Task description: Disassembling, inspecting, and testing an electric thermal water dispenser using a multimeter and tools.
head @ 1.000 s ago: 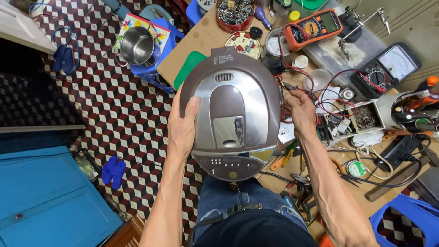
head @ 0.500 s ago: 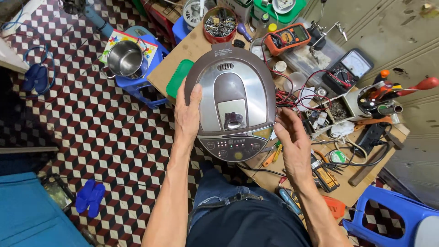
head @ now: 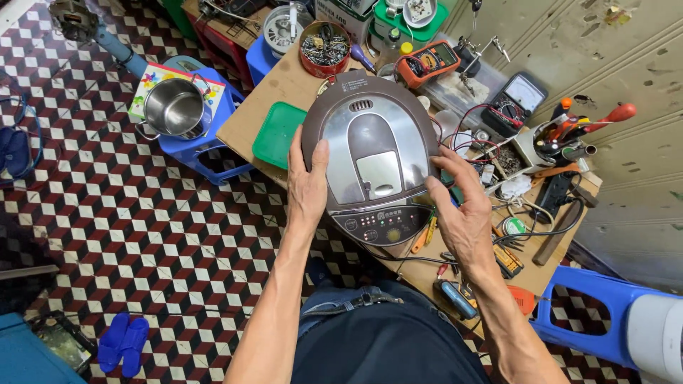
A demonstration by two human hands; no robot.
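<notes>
Hands w/ appliance: left hand (head: 308,186) lay flat, gripping the left flank of the rounded silver-and-brown electric pot (head: 371,160), held over the cluttered cardboard-topped workbench (head: 279,85). Right hand (head: 462,213), vs. half a second earlier, had shifted from the front edge to the right rim, fingers spread, pressing not clasping. Pot was thus braced on both sides, control panel toward the wearer.

Orange multimeter (head: 427,62), far centre of bench: small rectangular grey screen. Analogue meter (head: 517,99), far right: pale slanted dial face in black case. Cardboard box (head: 343,10), far edge: white printed panel. Colourful picture book (head: 158,78), far left, under steel pot (head: 173,108).
</notes>
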